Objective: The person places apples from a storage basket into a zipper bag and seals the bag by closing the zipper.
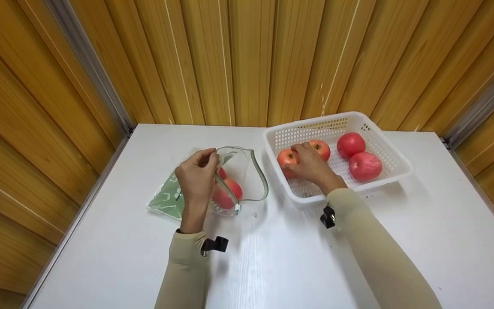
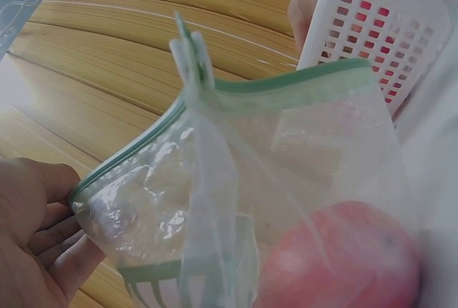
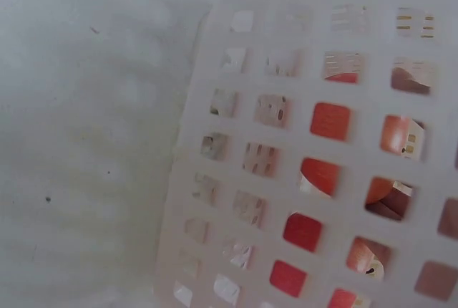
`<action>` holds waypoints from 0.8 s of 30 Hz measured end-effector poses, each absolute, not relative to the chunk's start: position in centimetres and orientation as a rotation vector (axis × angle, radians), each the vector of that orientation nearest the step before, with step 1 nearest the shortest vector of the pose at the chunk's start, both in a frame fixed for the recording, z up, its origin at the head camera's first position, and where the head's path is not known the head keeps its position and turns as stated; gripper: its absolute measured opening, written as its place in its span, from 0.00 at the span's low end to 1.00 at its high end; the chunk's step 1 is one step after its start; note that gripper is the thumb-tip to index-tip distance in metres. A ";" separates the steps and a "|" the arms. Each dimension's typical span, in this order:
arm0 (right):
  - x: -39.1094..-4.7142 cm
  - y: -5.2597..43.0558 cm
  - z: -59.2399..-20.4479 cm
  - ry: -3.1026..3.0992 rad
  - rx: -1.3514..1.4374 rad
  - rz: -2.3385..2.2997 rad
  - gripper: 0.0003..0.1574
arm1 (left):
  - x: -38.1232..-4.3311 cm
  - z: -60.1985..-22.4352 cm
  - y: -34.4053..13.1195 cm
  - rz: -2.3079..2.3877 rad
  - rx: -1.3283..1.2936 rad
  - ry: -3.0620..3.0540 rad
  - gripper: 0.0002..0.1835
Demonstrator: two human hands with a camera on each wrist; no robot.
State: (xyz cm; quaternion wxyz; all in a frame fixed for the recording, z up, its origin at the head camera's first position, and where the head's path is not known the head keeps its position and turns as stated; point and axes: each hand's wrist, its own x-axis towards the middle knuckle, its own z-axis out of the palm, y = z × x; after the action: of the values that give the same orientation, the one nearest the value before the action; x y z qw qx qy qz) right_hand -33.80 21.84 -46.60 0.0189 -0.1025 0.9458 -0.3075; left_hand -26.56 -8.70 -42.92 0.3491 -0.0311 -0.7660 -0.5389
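My left hand pinches the green-edged rim of a clear zip bag, whose mouth gapes to the right. Inside the bag lies a red apple, and part of another red one shows behind the rim. My right hand reaches into a white plastic basket and grips an orange-red apple at its left end, fingers over the top and thumb at the near side. A similar apple sits just beyond that hand. In the right wrist view, the perforated basket wall hides most of the hand.
Two redder apples, one behind and one in front, lie in the basket's right half. A flat green-printed plastic packet lies left of the bag on the white table. Yellow wood-look panels stand behind.
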 end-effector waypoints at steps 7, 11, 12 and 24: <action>-33.8 21.8 -46.8 2.907 -0.328 -0.996 0.49 | -26.6 -43.0 -8.7 -1.386 -0.088 -1.987 0.05; -33.7 21.8 -46.7 2.911 -0.322 -1.005 0.50 | -26.5 -42.9 -8.7 -1.390 -0.081 -1.996 0.05; -33.7 21.8 -46.6 2.914 -0.325 -1.005 0.50 | -26.5 -42.8 -8.7 -1.393 -0.079 -1.998 0.05; -33.6 21.7 -46.3 2.938 -0.286 -1.067 0.49 | -26.3 -42.8 -8.7 -1.439 -0.057 -2.008 0.07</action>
State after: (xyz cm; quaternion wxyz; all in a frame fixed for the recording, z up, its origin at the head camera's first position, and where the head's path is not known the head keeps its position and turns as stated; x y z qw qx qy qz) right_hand -33.59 21.69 -46.29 0.0017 -0.0910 0.9360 -0.3399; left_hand -26.33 -8.66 -42.82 0.3290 -0.0217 -0.7674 -0.5499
